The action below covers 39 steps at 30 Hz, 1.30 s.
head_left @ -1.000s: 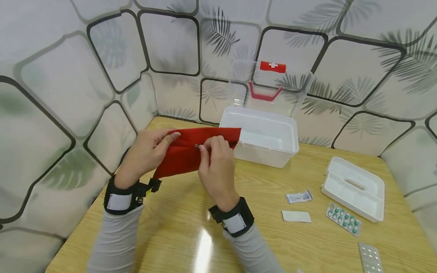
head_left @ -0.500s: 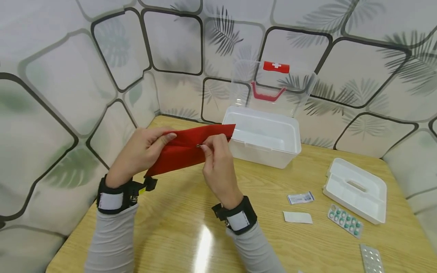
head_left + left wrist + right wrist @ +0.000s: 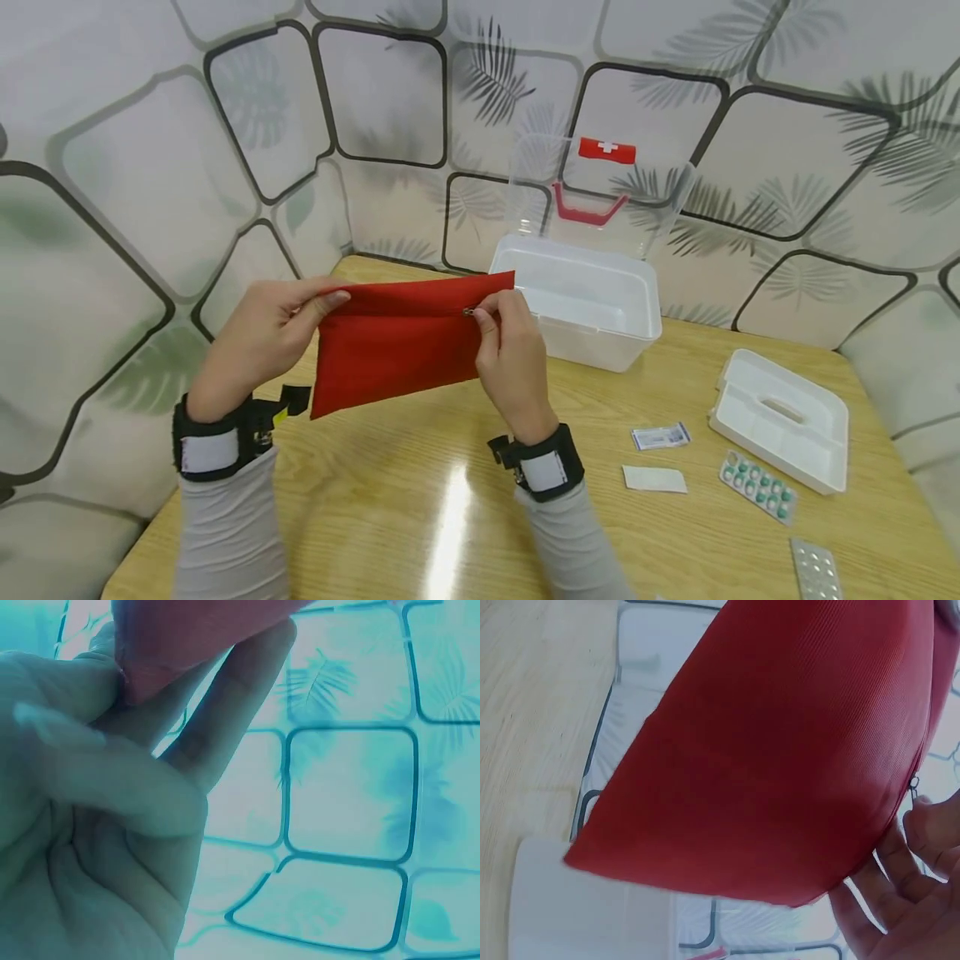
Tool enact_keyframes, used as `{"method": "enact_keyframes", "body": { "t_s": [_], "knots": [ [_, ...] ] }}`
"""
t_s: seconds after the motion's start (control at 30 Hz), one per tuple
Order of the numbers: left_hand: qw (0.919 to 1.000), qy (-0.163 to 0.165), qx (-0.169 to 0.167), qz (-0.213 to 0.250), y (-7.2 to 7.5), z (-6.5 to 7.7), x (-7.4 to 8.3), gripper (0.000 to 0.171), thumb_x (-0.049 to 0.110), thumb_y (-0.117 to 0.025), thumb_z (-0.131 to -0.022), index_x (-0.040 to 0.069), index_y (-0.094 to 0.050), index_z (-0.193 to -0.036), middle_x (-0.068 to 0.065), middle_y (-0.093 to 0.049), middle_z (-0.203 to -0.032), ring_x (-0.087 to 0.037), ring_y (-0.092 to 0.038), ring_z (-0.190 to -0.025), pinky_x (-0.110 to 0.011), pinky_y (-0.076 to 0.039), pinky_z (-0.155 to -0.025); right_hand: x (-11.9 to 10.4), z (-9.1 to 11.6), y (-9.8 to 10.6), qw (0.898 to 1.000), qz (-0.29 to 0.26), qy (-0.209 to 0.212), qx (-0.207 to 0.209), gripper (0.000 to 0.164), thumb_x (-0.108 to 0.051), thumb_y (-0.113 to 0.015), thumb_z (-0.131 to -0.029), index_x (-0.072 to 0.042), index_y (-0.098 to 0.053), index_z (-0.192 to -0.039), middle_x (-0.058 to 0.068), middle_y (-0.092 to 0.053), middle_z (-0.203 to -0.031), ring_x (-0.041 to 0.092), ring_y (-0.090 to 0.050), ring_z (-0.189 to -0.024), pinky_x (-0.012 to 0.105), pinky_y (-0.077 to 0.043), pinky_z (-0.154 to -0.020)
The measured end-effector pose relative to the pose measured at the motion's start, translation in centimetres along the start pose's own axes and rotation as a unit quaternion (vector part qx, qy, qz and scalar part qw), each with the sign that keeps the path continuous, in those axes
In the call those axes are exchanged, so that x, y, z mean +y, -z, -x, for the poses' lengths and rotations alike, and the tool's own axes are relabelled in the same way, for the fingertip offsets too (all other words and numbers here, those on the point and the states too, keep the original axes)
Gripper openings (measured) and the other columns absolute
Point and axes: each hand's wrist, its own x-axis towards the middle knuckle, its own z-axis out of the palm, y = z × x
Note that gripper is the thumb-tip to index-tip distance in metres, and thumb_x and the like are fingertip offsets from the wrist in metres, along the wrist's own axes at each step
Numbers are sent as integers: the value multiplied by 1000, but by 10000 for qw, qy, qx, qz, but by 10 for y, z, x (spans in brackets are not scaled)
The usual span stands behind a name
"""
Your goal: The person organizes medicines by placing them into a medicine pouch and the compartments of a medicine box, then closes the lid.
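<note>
A red zippered pouch (image 3: pixel 397 354) hangs above the table, held between both hands. My left hand (image 3: pixel 262 337) pinches its upper left corner, thumb in front; in the left wrist view that corner of the pouch (image 3: pixel 180 645) sits at the fingers. My right hand (image 3: pixel 516 358) pinches the zipper pull (image 3: pixel 469 312) near the pouch's right end. In the right wrist view, the right hand's thumb (image 3: pixel 934 825) is at the zipper pull (image 3: pixel 914 787), with the fingers behind the pouch's edge. The pouch's back is hidden.
Behind the pouch stands a white first aid box (image 3: pixel 600 337), its clear lid (image 3: pixel 652 212) raised. On the right lie a white tray (image 3: pixel 810 429), a capsule blister pack (image 3: pixel 757 486), a silver blister pack (image 3: pixel 816 568), a small printed packet (image 3: pixel 661 437) and a white packet (image 3: pixel 655 479).
The zipper pull has slid right along the pouch with my right hand. My left hand has moved left with its corner, and the pouch's front now faces the head camera more fully.
</note>
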Motion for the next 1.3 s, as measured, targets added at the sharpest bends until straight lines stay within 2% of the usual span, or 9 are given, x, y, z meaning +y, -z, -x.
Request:
{"method": "enact_keyframes", "body": {
  "t_s": [0.17, 0.3, 0.4, 0.57, 0.73, 0.9, 1.0, 1.17, 1.3],
  "knots": [
    [9979, 587, -66, 261, 7, 4, -4, 20, 14, -60, -103, 7, -76, -113, -11, -74, -90, -7, -55, -53, -19, -42, -51, 12, -2, 3, 9997, -14, -186, 129, 8, -10, -55, -104, -3, -56, -101, 12, -54, -103, 24, -54, -99, 40, -54, -84],
    [9897, 1074, -313, 891, 9, 4, -8, 26, 18, -54, -106, 4, -72, -120, -18, -73, -106, -12, -74, -73, -18, -56, -64, 15, -3, 4, 9992, -116, -265, 273, 9, -9, -55, -103, -2, -54, -96, 15, -51, -116, 28, -51, -114, 47, -54, -92],
    [9857, 1232, -355, 1096, 11, 3, -12, 30, 21, -53, -107, 3, -70, -123, -18, -71, -116, -13, -75, -91, -18, -57, -76, 17, -4, 7, 9986, -139, -354, 379, 10, -7, -55, -103, -1, -54, -95, 18, -50, -124, 29, -50, -119, 47, -54, -96],
    [9818, 1631, -209, 953, 18, 7, -18, 33, 29, -53, -107, 10, -70, -128, -14, -71, -121, 5, -70, -92, -9, -51, -80, 25, -7, 15, 9968, -179, -547, 562, 8, -5, -55, -103, 2, -55, -99, 17, -58, -125, 29, -60, -110, 45, -57, -92],
    [9842, 1512, -213, 891, 15, 6, -16, 30, 29, -59, -104, 9, -74, -121, -12, -74, -114, 7, -69, -90, -9, -51, -81, 32, -7, 21, 9945, -212, -803, 640, 11, -9, -56, -104, 2, -56, -104, 14, -68, -117, 28, -69, -99, 43, -59, -85],
    [9873, 1486, -421, 384, 1, -1, -11, 27, 35, -79, -90, 15, -79, -109, -6, -77, -103, -13, -71, -86, -17, -49, -72, 37, -7, 24, 9903, -378, -1210, 575, 15, -14, -53, -106, 1, -53, -109, 15, -71, -115, 30, -73, -92, 43, -60, -81],
    [9875, 1475, -490, 246, -7, -6, -9, 31, 32, -84, -85, 17, -79, -110, -4, -76, -106, -21, -70, -89, -23, -50, -68, 35, -6, 22, 9892, -500, -1281, 507, 18, -16, -52, -106, 1, -54, -111, 16, -70, -114, 30, -72, -96, 45, -60, -83],
    [9954, 957, 53, -25, -16, -11, -10, 13, 19, -85, -84, 17, -82, -96, 2, -74, -93, -13, -66, -84, -22, -48, -71, 32, -6, 18, 9889, -631, -1296, 369, 20, -19, -51, -107, 0, -55, -113, 15, -68, -113, 27, -67, -100, 45, -58, -87],
    [9936, 1030, 465, 73, -18, -11, -10, 6, 19, -86, -83, 18, -81, -87, 4, -74, -84, -4, -62, -74, -18, -45, -67, 31, -6, 14, 9887, -784, -1233, 337, 19, -23, -55, -105, -4, -53, -107, 12, -64, -110, 26, -64, -100, 43, -56, -88]
  ]
}}
